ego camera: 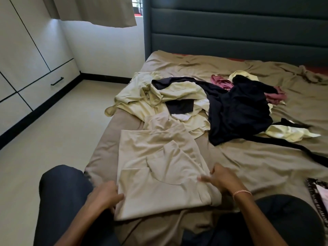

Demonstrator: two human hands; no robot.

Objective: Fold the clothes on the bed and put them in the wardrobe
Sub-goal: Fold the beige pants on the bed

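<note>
Beige shirt (159,174), half folded, lies at the near edge of the bed (248,166). Left hand (104,196) pinches its left edge; right hand (220,178) sits on the right fold, grip unclear. Soft, light, floppy: likely best held by both edges.

The head view looks forward and down, close over the bed (248,166) toward its headboard (230,32)

No readable text, labels, brands or numbers anywhere: the clothes, bed sheet, headboard and wardrobe fronts all show plain.
</note>
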